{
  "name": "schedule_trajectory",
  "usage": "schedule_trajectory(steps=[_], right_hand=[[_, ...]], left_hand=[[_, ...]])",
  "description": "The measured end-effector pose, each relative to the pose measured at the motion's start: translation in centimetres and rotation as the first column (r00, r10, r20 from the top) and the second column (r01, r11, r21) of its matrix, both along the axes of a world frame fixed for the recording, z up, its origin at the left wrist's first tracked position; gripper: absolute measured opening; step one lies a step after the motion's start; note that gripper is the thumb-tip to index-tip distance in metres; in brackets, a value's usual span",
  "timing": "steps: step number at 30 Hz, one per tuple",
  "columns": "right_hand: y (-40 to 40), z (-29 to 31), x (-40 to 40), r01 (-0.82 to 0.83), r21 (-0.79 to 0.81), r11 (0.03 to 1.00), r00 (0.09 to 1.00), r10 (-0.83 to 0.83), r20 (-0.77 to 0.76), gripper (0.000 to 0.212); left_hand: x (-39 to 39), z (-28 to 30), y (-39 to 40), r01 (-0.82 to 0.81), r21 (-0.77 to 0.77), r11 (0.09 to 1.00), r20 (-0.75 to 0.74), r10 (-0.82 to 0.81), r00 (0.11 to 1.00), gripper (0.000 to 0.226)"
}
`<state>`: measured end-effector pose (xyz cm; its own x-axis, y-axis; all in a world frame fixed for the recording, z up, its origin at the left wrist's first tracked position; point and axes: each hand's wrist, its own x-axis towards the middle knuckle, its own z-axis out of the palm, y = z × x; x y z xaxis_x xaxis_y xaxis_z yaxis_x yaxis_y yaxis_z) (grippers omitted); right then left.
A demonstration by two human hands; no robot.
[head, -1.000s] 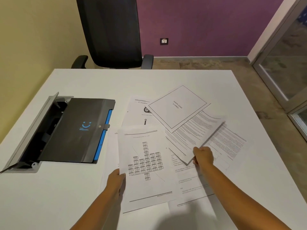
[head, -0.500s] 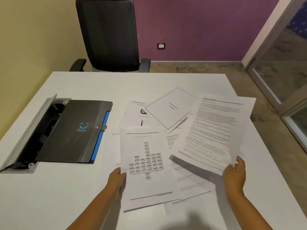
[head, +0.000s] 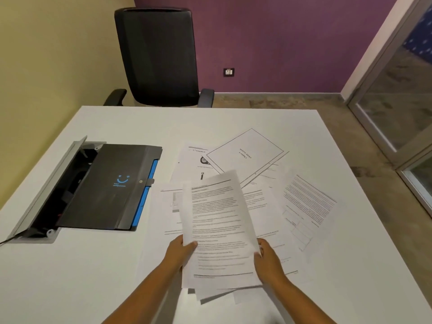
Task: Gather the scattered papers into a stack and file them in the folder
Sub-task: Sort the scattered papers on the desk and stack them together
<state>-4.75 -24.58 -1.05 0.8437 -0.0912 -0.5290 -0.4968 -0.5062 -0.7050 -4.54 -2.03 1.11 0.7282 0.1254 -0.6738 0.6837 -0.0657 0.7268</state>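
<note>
I hold a small stack of printed sheets (head: 217,230) lifted above the white table (head: 70,277), a text page on top. My left hand (head: 181,250) grips its left edge, thumb on the page. My right hand (head: 266,258) grips its right edge. Several more papers lie scattered behind and beside it: a framed title page (head: 245,153), a page with a small picture (head: 191,160) and a text page (head: 306,204) at the right. The closed black folder (head: 109,185), with a blue smiley logo and blue inner edge, lies at the left.
An open grey cable hatch (head: 46,183) is sunk in the table under the folder's left side. A black office chair (head: 159,57) stands behind the far edge. At the right the table ends above a stone floor, with a glass door (head: 402,90) beyond.
My right hand brought its text page from the right over onto the diagram page held by my left hand. Both hands now hold the sheets together, raised off the table.
</note>
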Motion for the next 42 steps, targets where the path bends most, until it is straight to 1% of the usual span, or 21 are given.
schedule_trajectory(steps=[2, 4, 5, 7, 9, 10, 11, 13, 14, 16, 18, 21, 23, 26, 30, 32, 35, 36, 38, 40, 42], right_hand=[[-0.3, 0.1, 0.2, -0.028, -0.003, 1.0, 1.0, 0.028, 0.009, 0.025], [-1.0, 0.6, 0.7, 0.036, 0.044, 0.998, 0.998, -0.038, 0.046, 0.021], [-1.5, 1.0, 1.1, 0.079, 0.092, 0.993, 0.994, -0.085, 0.061, 0.027], [-2.3, 2.2, 2.0, 0.134, 0.217, 0.967, 0.985, -0.154, 0.077, 0.051], [-2.9, 3.9, 2.9, 0.114, 0.332, 0.936, 0.984, -0.152, 0.091, 0.063], [-3.1, 4.9, 3.2, 0.086, 0.372, 0.924, 0.984, -0.138, 0.116, 0.06], [-3.3, 5.8, 3.5, 0.07, 0.401, 0.913, 0.979, -0.14, 0.149, 0.051], [-3.6, 7.5, 3.8, 0.092, 0.454, 0.886, 0.952, -0.212, 0.222, 0.029], [-3.7, 8.2, 3.9, 0.107, 0.482, 0.87, 0.933, -0.256, 0.255, 0.027], [-4.0, 8.7, 4.0, 0.14, 0.497, 0.856, 0.908, -0.311, 0.281, 0.039], [-4.3, 8.8, 4.0, 0.155, 0.477, 0.865, 0.909, -0.314, 0.274, 0.046], [-4.8, 7.8, 3.7, 0.123, 0.429, 0.895, 0.951, -0.23, 0.207, 0.045], [-4.8, 6.9, 3.4, 0.088, 0.371, 0.924, 0.979, -0.149, 0.14, 0.044], [-4.5, 5.4, 3.0, 0.128, 0.282, 0.951, 0.983, -0.159, 0.089, 0.046], [-3.7, 5.8, 3.5, 0.116, 0.236, 0.965, 0.964, -0.166, 0.206, 0.036], [-2.9, 6.1, 3.9, 0.091, 0.23, 0.969, 0.959, -0.148, 0.242, 0.034], [-0.5, 5.7, 4.0, 0.044, 0.254, 0.966, 0.98, -0.091, 0.177, 0.034], [0.5, 5.2, 4.0, 0.018, 0.24, 0.971, 0.99, -0.051, 0.131, 0.036], [2.7, 3.8, 3.9, -0.06, 0.177, 0.982, 0.997, 0.051, 0.054, 0.037], [4.7, 2.5, 3.8, -0.113, 0.139, 0.984, 0.994, 0.112, 0.013, 0.036], [6.5, 1.6, 3.6, -0.131, 0.112, 0.985, 0.991, 0.133, -0.014, 0.035]], left_hand=[[0.2, 0.7, -0.2, 0.023, 0.082, 0.996, 0.068, -0.028, 0.997, 0.003], [0.7, 1.1, -0.1, 0.028, 0.07, 0.997, 0.147, -0.038, 0.988, 0.007], [0.8, 1.4, 0.0, 0.02, 0.033, 0.999, 0.184, -0.025, 0.983, 0.012], [1.1, 2.3, 0.1, 0.001, -0.009, 1.0, 0.244, 0.001, 0.97, 0.023], [1.3, 3.4, -0.2, 0.035, -0.025, 0.999, 0.307, -0.026, 0.951, 0.023], [1.5, 4.0, -0.5, 0.063, -0.039, 0.997, 0.336, -0.046, 0.941, 0.023], [1.7, 4.4, -0.8, 0.076, -0.062, 0.995, 0.365, -0.048, 0.93, 0.024], [2.1, 5.1, -1.5, 0.08, -0.101, 0.992, 0.41, -0.032, 0.911, 0.024], [2.4, 5.2, -1.9, 0.079, -0.105, 0.991, 0.425, -0.027, 0.905, 0.023], [2.8, 5.8, -2.9, 0.094, -0.117, 0.989, 0.454, -0.032, 0.89, 0.024], [3.0, 6.0, -3.7, 0.114, -0.107, 0.988, 0.472, -0.05, 0.88, 0.026], [3.3, 5.6, -4.4, 0.139, -0.095, 0.986, 0.464, -0.08, 0.882, 0.034], [3.3, 4.9, -4.6, 0.178, -0.043, 0.983, 0.434, -0.143, 0.89, 0.035], [3.1, 4.0, -4.6, 0.18, 0.054, 0.982, 0.365, -0.188, 0.912, 0.033], [2.7, 3.4, -3.9, 0.042, 0.016, 0.999, 0.377, -0.045, 0.925, 0.036], [2.5, 3.6, -3.3, -0.041, -0.023, 0.999, 0.384, 0.047, 0.922, 0.029], [1.7, 3.1, -1.5, -0.149, 0.003, 0.989, 0.368, 0.137, 0.92, 0.022], [1.4, 2.6, -0.7, -0.173, 0.032, 0.984, 0.35, 0.151, 0.924, 0.019], [0.6, 1.1, 1.1, -0.164, 0.2, 0.966, 0.271, 0.106, 0.957, 0.01], [-0.2, -0.4, 2.6, -0.083, 0.383, 0.92, 0.143, 0.03, 0.989, 0.015], [-0.7, -1.0, 3.7, -0.033, 0.517, 0.856, 0.037, 0.016, 0.999, 0.023]])
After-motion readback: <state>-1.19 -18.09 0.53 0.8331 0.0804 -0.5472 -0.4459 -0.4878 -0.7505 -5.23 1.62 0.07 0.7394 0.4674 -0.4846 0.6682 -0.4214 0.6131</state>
